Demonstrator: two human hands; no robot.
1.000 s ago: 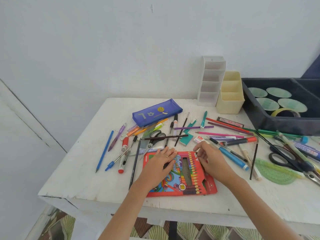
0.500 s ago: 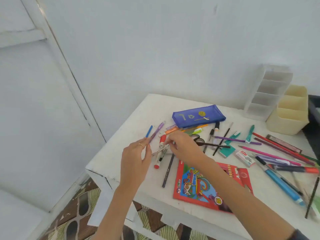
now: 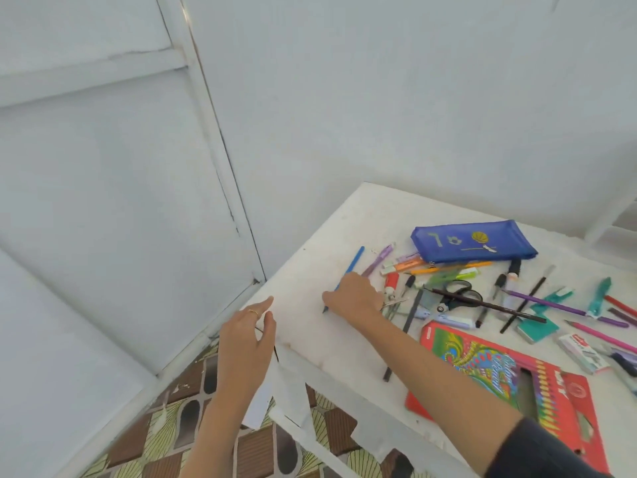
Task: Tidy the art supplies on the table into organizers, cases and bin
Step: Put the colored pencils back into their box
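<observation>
My right hand (image 3: 355,296) reaches across to the left part of the white table (image 3: 310,267) and lies over a long blue pencil (image 3: 353,262), fingers curled on it. The pencil's tip sticks out below the hand. My left hand (image 3: 246,336) hovers at the table's left edge with relaxed fingers and a ring, holding nothing. A blue pencil case (image 3: 472,241) lies further back. Several pens, markers and pencils are scattered to the right of my right hand, with black scissors (image 3: 456,296) among them. A red crayon box (image 3: 510,381) lies near the front edge.
A purple pen (image 3: 379,260) lies just right of the blue pencil. A white eraser box (image 3: 582,351) and a teal sharpener (image 3: 537,327) sit at the right. Beyond the table's left edge are a white wall, a door frame and a patterned floor (image 3: 193,422).
The view has swung left, so the organizers and the bin are out of frame. My right hand moved left from the pen pile onto the blue pencil. My left hand drifted to the table's edge.
</observation>
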